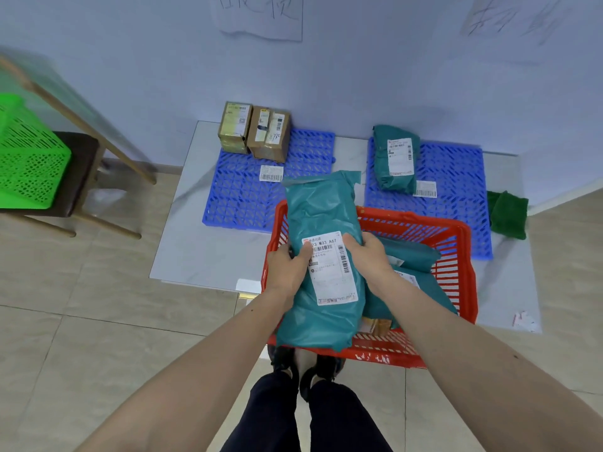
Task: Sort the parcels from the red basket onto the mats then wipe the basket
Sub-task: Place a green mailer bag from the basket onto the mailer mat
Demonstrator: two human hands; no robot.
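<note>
My left hand (287, 267) and right hand (367, 254) both grip a long teal mailer bag (321, 223) by its label sides, holding it above the left end of the red basket (456, 256), near the low tabletop's (195, 249) front edge

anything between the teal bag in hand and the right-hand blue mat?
Nothing visible blocks it. Both hands hold the teal bag above the red basket. The right mat lies just beyond the basket's far rim, with one teal parcel at its back left; the rest is bare.
</note>
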